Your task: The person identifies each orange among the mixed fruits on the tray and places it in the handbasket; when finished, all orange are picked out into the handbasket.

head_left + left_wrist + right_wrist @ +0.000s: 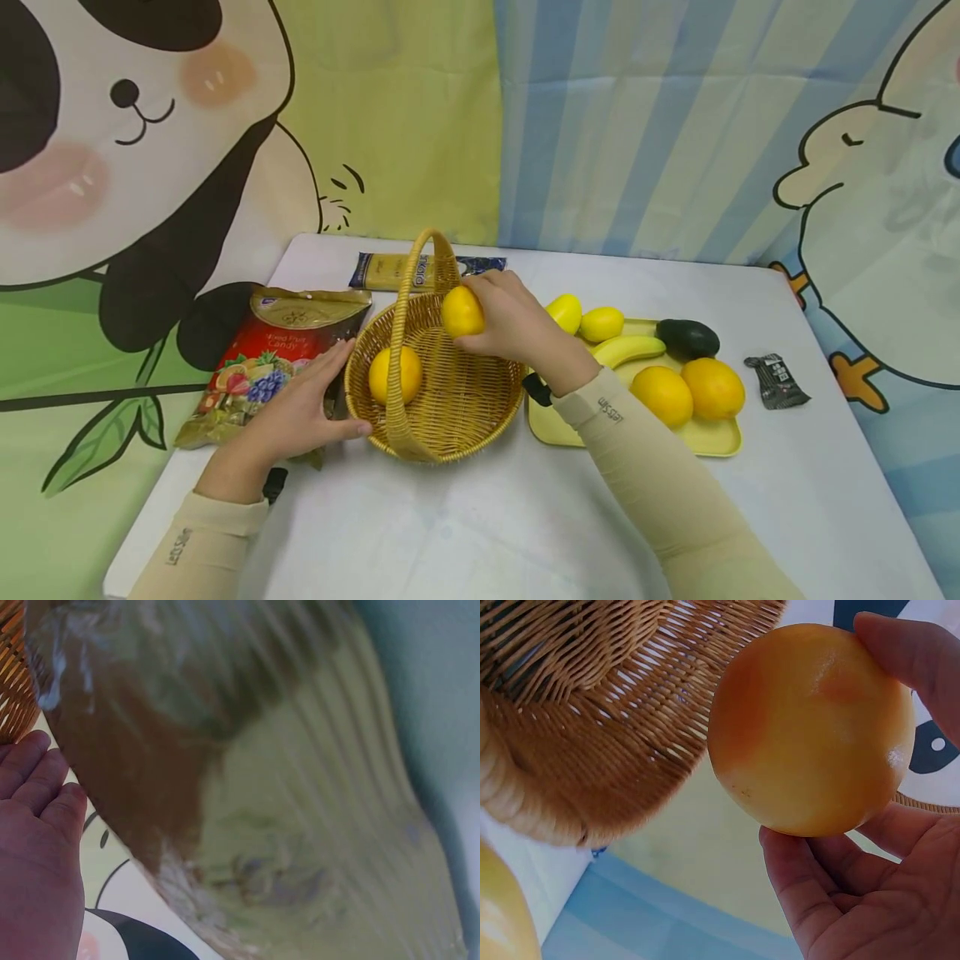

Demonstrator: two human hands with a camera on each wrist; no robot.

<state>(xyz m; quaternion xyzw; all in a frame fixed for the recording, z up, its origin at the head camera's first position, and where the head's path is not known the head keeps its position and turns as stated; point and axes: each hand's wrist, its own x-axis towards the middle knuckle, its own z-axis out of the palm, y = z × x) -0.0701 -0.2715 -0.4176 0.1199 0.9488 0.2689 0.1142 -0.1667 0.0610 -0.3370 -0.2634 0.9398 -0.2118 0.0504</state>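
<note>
A wicker basket (442,417) with a tall handle stands mid-table, and one orange (408,375) lies inside it at the left. My right hand (513,321) holds another orange (462,312) over the basket's far right part. In the right wrist view, thumb and fingers grip this orange (810,731) from opposite sides, with the basket (615,735) beside it. My left hand (300,408) rests against the basket's left side, its fingers extended and the thumb near the rim. In the left wrist view, that hand's fingers (45,784) lie close to the wicker.
Left of the basket lies a red-and-gold candy bag (273,350), partly under my left hand. Behind is a pasta packet (382,271). A yellow tray (555,425) at right bears oranges (712,388), a banana (630,348), lemons (602,324) and an avocado (687,339). A black packet (777,382) lies farther right.
</note>
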